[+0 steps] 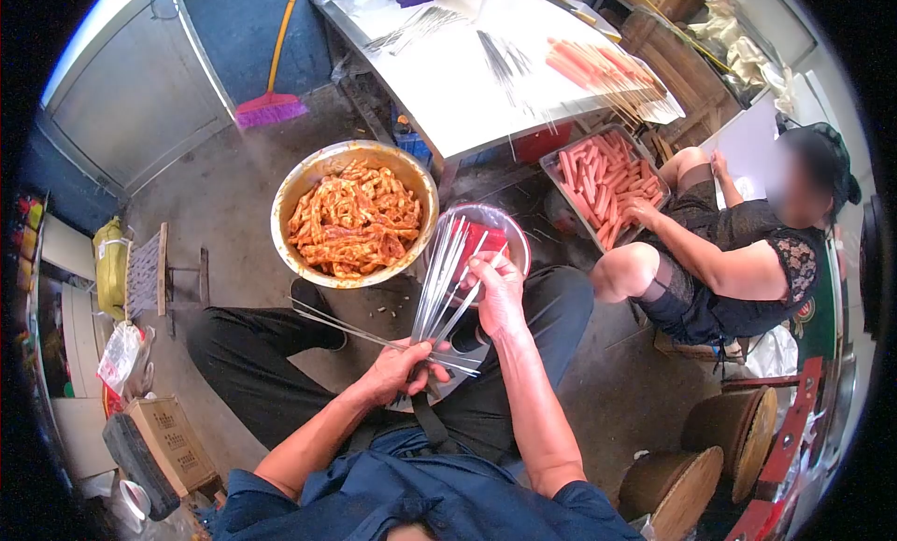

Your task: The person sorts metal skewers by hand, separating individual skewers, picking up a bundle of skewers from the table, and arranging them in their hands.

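Observation:
My left hand (404, 368) is closed around a few long metal skewers (341, 327), which lie slantwise across my lap. A fan of flat metal skewers (439, 275) stands up in front of me, its lower ends beside my left hand. The fingers of my right hand (497, 284) pinch at skewers on the right side of this fan; exactly how many is hidden. Behind the fan is a pale basin (519, 245) with something red in it. To its left stands a large metal bowl (283, 225) heaped with sauce-coated strips of meat (353, 219).
A co-worker (738, 251) sits at right, one hand at a tray (572, 203) of pink sausages (603, 181). The white table (439, 83) ahead bears loose skewers (505, 55) and skewered sausages (598, 69). A broom (271, 108), stools (673, 494) and a carton (173, 438) surround me.

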`<state>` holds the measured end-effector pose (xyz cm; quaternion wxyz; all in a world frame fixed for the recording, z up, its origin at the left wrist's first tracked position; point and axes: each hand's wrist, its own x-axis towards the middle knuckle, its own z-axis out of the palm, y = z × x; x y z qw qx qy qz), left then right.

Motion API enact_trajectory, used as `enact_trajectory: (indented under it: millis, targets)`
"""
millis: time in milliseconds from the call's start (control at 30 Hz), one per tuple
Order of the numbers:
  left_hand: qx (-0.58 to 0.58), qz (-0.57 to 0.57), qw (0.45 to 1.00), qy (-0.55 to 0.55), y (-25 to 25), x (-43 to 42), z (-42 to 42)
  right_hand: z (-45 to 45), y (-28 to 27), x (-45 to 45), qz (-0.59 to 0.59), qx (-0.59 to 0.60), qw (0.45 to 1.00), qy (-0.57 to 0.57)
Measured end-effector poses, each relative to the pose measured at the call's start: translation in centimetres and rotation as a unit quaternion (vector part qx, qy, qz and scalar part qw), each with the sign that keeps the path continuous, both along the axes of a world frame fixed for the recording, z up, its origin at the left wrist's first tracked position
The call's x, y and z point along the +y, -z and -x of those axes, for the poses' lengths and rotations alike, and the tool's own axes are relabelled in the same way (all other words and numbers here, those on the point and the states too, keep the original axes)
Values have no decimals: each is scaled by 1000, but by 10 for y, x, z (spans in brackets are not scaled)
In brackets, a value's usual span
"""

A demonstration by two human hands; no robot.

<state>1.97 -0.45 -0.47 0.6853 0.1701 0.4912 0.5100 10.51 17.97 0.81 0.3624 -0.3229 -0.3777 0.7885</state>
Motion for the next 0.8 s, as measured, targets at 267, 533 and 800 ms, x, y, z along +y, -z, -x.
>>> enact_trajectory:
  millis: [267,533,800]
  targets:
    - [2,14,1000,-7,-4,1,0,2,-5,1,15,-3,1000,-13]
    - [-2,7,1000,0,-6,0,3,7,-29,63,-63,23,993,99]
    - [-18,6,998,-55,-9,2,12,-14,-64,102,-51,145,956,251]
